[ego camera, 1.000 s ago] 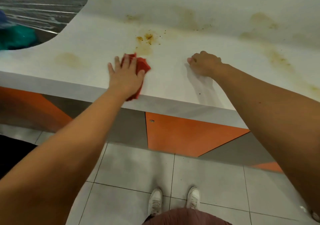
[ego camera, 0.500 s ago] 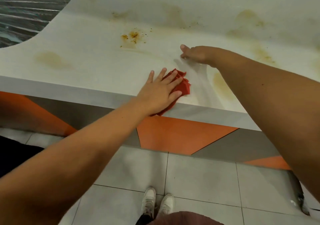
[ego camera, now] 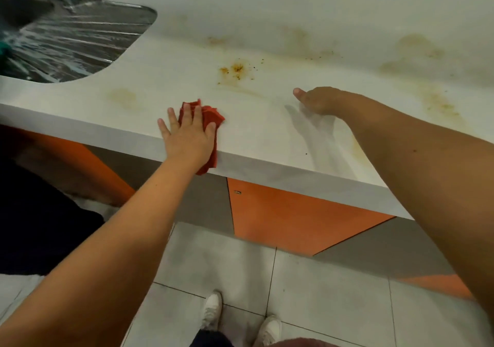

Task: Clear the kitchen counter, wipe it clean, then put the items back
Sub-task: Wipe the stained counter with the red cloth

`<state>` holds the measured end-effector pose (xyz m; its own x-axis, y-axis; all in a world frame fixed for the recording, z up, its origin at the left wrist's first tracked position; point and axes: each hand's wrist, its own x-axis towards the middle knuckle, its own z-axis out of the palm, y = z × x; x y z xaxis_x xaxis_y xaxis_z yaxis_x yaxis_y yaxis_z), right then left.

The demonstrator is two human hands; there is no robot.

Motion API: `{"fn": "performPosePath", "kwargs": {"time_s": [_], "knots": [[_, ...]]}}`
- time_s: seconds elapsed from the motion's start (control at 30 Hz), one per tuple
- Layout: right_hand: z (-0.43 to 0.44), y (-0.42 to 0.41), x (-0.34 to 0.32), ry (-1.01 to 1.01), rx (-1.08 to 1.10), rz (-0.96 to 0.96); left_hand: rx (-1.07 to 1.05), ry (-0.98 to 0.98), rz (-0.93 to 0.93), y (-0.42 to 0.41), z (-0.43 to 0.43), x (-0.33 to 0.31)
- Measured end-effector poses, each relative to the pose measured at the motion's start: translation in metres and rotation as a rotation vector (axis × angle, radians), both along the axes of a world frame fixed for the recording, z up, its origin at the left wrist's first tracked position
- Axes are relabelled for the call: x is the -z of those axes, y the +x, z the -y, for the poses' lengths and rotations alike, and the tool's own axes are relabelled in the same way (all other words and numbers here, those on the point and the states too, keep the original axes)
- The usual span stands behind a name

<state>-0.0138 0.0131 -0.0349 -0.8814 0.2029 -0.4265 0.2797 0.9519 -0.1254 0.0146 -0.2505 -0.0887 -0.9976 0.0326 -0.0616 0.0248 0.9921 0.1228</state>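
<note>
While the left hand lies flat, fingers straight and spread, it presses a red cloth onto the white table right at the front edge. One corner of the cloth hangs over that edge below the palm. The left arm reaches in from 7 o'clock, nearly straight. At 3 o'clock of the cloth, well apart, the right hand rests on the table with its thumb pointing toward 9 o'clock (its fingers are hidden behind the back of the hand, so I cannot tell whether they are curled). An orange-brown stain sits at 1 o'clock of the cloth, the steel sink at 10 o'clock.
</note>
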Motion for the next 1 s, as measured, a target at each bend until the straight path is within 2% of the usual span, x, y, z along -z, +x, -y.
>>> {"fn": "performPosePath", "kwargs": {"time_s": [0.17, 0.33, 0.4, 0.5, 0.57, 0.7, 0.77, 0.83, 0.9, 1.0], "knots": [[0.019, -0.008, -0.004, 0.063, 0.019, 0.035, -0.145, 0.031, 0.008, -0.027, 0.039, -0.005], [0.04, -0.017, 0.002, 0.105, 0.051, 0.045, -0.194, -0.049, 0.006, -0.065, 0.081, -0.009], [0.046, -0.021, 0.004, 0.114, 0.063, 0.03, -0.15, -0.012, 0.004, -0.074, 0.079, -0.01], [0.051, -0.027, 0.005, 0.126, 0.088, 0.03, 0.057, 0.014, 0.01, -0.07, 0.059, -0.005], [0.052, -0.029, 0.006, 0.143, 0.099, 0.026, 0.11, 0.004, -0.052, -0.065, 0.062, -0.002], [0.055, -0.028, 0.008, 0.156, 0.11, 0.023, -0.094, 0.117, -0.321, -0.075, 0.112, -0.002], [0.056, -0.027, 0.007, 0.143, 0.124, 0.016, -0.19, 0.162, -0.301, -0.091, 0.129, -0.005], [0.057, -0.024, 0.006, 0.121, 0.14, 0.017, -0.23, 0.113, -0.243, -0.111, 0.133, -0.007], [0.059, -0.023, 0.005, 0.111, 0.157, 0.017, -0.164, 0.027, -0.183, -0.127, 0.119, -0.008], [0.06, -0.023, 0.003, 0.106, 0.166, 0.028, 0.062, 0.004, -0.103, -0.126, 0.069, -0.005]]}}
